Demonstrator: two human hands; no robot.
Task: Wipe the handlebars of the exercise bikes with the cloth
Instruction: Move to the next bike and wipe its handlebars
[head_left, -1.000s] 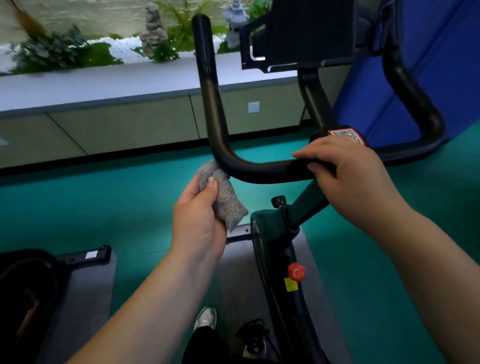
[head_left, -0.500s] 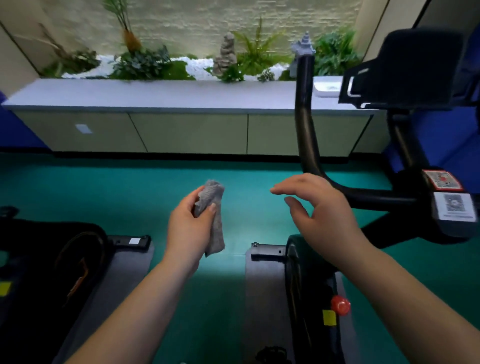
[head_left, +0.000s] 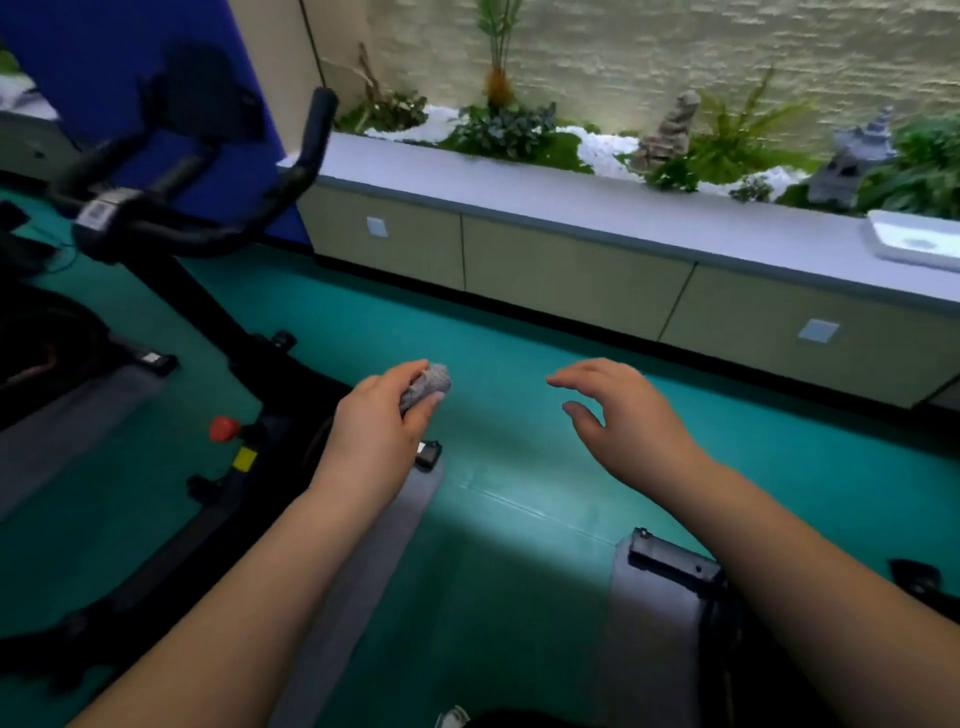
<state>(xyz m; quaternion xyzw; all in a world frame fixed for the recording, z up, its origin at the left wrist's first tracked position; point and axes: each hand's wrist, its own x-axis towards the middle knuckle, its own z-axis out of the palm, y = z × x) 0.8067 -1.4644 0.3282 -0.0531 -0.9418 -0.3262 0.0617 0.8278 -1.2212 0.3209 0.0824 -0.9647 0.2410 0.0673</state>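
A black exercise bike stands at the left, its curved handlebars (head_left: 218, 228) up at the upper left, well away from both hands. My left hand (head_left: 379, 431) grips a bunched grey cloth (head_left: 428, 387) in mid-air over the green floor. My right hand (head_left: 618, 421) hovers beside it with fingers spread and relaxed, holding nothing. The base of the bike at the lower right (head_left: 675, 566) shows only its front foot and grey mat; its handlebars are out of view.
A long low cabinet with a grey top (head_left: 597, 208) runs along the far side, plants and stone ornaments behind it, a white tray (head_left: 914, 241) at its right end. Grey mats (head_left: 374, 545) lie under the bikes. A blue panel (head_left: 104, 57) stands behind the left bike.
The view has swung left: the bike I held is now out at the lower right and another bike has come in at the left. My right hand let go of the handlebar.
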